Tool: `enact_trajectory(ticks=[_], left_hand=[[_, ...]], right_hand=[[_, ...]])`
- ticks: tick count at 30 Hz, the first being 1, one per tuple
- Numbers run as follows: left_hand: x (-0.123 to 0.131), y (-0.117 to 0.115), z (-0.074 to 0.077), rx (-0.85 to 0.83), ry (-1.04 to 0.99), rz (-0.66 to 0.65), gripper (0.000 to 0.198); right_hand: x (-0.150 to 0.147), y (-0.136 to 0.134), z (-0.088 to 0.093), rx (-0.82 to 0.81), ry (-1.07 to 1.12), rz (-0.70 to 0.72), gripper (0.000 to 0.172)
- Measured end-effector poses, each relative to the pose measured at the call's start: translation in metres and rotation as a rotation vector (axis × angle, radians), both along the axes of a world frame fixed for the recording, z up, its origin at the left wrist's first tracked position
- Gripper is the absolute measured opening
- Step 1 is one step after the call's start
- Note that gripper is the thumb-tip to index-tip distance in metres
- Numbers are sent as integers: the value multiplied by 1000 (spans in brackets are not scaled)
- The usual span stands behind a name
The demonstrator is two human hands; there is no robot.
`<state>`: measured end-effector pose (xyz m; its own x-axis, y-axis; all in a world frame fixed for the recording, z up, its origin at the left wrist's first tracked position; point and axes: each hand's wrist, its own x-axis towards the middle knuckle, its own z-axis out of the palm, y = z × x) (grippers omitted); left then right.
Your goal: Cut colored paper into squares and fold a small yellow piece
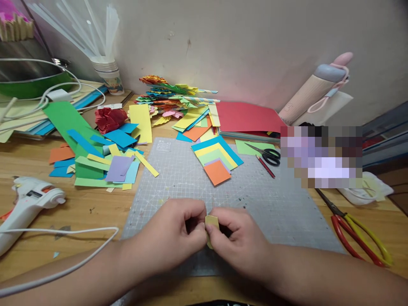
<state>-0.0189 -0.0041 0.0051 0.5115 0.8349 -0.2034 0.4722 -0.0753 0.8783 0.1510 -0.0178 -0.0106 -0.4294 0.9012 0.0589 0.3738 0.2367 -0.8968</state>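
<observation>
Over the front of the grey cutting mat [274, 212], my two hands meet fingertip to fingertip. A small folded piece of yellow paper [212, 220] is between them. My right hand [240, 236] pinches it between thumb and curled fingers. Thumb and forefinger of my left hand [183, 227] are pressed together at the paper's left edge, and part of the paper is hidden by the fingers. Just beyond lie paper squares of graded size, overlapping, with an orange square [217, 172] on top and a blue square [236, 158] at the bottom.
Paper scraps [119, 170] and a glue gun [32, 199] with a white cable lie left. Small black scissors [269, 155], a red pencil [265, 166] and large red-and-yellow-handled scissors [360, 238] are right. Behind stand a red paper stack [248, 118] and a pink bottle [309, 93].
</observation>
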Motion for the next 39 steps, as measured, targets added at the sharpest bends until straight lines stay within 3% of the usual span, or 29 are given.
enact_trajectory(ticks=[2,4,7,9,15,24,39], left_hand=[[1,-2,0,39,8,19,16],[0,0,1,30,-53,57,13],[-3,8,0,-126,-247,91,11],[-6,14,-2,-266,-362,67,15],[-11,18,-3,-449,-474,-47,19],[-11,14,1,-393,-423,-133,25],[-9,13,2,-379,-416,-98,24]], right_hand=[[0,0,1,-27,29,-4,28],[1,2,2,-180,124,0,28],[4,6,2,-446,286,-16,28],[5,8,1,-512,342,-26,28],[6,9,-2,-498,450,11,29],[7,9,1,-533,514,72,29],[5,8,3,-508,488,68,30]])
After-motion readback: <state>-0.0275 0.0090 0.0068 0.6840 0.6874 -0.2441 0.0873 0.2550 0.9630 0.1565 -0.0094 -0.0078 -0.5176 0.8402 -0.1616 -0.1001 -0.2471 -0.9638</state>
